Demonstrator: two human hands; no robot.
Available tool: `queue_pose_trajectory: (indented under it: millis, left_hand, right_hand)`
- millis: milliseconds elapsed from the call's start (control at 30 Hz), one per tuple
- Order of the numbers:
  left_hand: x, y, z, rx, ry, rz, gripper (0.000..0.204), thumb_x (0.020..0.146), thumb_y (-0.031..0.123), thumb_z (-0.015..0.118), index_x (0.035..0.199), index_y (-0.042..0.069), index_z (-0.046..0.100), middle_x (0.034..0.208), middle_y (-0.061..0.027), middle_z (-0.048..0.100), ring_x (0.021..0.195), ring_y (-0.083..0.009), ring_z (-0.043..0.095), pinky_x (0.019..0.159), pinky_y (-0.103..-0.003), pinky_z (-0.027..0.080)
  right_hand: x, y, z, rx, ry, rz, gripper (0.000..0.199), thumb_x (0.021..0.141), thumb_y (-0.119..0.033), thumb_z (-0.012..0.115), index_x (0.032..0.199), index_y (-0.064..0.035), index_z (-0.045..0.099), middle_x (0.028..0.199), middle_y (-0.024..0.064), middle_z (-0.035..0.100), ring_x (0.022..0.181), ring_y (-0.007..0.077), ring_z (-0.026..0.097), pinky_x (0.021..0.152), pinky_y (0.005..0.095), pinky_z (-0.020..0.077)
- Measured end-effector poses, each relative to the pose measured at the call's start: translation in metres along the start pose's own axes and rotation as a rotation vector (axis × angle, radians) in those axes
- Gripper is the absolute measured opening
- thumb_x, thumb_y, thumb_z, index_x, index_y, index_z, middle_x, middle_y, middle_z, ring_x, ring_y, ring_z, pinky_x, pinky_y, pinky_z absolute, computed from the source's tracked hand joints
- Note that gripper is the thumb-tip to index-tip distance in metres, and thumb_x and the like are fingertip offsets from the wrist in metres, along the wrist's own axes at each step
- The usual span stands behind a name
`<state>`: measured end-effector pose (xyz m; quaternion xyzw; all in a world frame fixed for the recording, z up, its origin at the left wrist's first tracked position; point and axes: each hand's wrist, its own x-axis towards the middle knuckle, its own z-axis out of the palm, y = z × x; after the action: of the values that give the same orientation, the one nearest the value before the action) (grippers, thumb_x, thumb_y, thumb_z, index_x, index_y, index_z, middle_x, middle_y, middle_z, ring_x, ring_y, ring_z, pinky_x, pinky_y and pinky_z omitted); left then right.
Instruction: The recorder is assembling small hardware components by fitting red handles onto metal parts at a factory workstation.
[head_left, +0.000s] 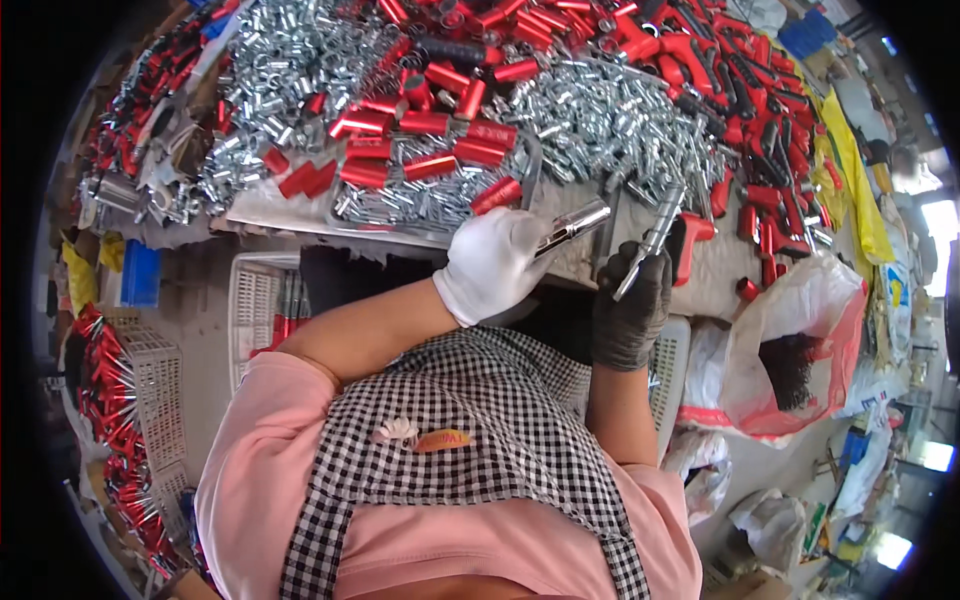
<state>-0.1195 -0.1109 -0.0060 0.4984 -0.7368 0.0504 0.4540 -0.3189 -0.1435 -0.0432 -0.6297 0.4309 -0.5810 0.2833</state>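
Nearest, the left hand point(492, 262) in a white glove has its grip closed around a shiny metal tube point(572, 224), which sticks out up and to the right of the fist. Just right of it, the right hand point(632, 300) in a dark glove pinches a slim silver rod point(648, 243), tilted upward. Beyond both grips, the desk point(280, 205) carries a tray point(532, 160) of red cylinders point(430, 150) and heaps of small silver fittings point(600, 120). Farther right lie red-handled tools point(760, 110).
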Motion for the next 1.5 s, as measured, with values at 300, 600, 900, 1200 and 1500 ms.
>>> queue_pose_trajectory:
  millis: [300, 600, 900, 1200, 1500]
  left_hand:
    - [-0.01, 0.011, 0.033, 0.287, -0.177, -0.061, 0.011, 0.083, 0.021, 0.059, 0.082, 0.01, 0.061, 0.072, -0.0043, 0.058, 0.064, -0.0231, 0.059, 0.05, -0.038, 0.049]
    - [-0.019, 0.011, 0.034, 0.341, -0.242, 0.045, 0.019, 0.082, 0.021, 0.065, 0.091, 0.005, 0.067, 0.072, -0.0033, 0.056, 0.065, -0.0195, 0.057, 0.049, -0.034, 0.047]
    - [-0.02, 0.012, 0.025, 0.326, -0.258, 0.024, 0.021, 0.082, 0.024, 0.067, 0.092, 0.006, 0.066, 0.07, -0.0023, 0.056, 0.063, -0.0189, 0.057, 0.047, -0.034, 0.048]
    - [-0.017, 0.015, 0.016, 0.33, -0.32, -0.035, 0.011, 0.078, 0.02, 0.063, 0.078, 0.009, 0.06, 0.065, -0.0009, 0.056, 0.064, -0.0192, 0.059, 0.047, -0.035, 0.049]
    - [-0.021, 0.01, 0.017, 0.22, -0.233, 0.022, 0.018, 0.08, 0.025, 0.066, 0.072, 0.01, 0.059, 0.065, -0.0015, 0.055, 0.06, -0.0203, 0.056, 0.046, -0.036, 0.046]
  right_hand:
    - [0.015, -0.029, -0.031, 0.439, -0.062, 0.538, 0.03, 0.097, -0.03, 0.061, 0.117, -0.0074, 0.057, 0.091, 0.0055, 0.064, 0.069, 0.0093, 0.057, 0.06, 0.0244, 0.0483]
    - [0.041, 0.057, -0.04, -0.937, -0.208, -0.074, 0.04, 0.083, -0.027, 0.066, 0.116, -0.0052, 0.062, 0.109, 0.0216, 0.064, 0.102, 0.0419, 0.06, 0.089, 0.0518, 0.0475]
    - [0.04, 0.014, -0.029, -1.107, -0.114, -0.379, 0.042, 0.078, -0.028, 0.068, 0.115, -0.0077, 0.066, 0.119, 0.0188, 0.061, 0.115, 0.0405, 0.052, 0.099, 0.0512, 0.043]
    - [0.04, 0.03, -0.053, -1.056, -0.238, -0.22, 0.03, 0.083, -0.026, 0.07, 0.109, -0.0107, 0.071, 0.115, 0.0146, 0.065, 0.114, 0.0366, 0.057, 0.099, 0.0471, 0.0449]
    - [0.028, 0.016, -0.053, -0.963, -0.108, -0.369, 0.028, 0.078, -0.02, 0.073, 0.104, -0.0103, 0.07, 0.11, 0.0112, 0.066, 0.102, 0.035, 0.06, 0.093, 0.0481, 0.0464]
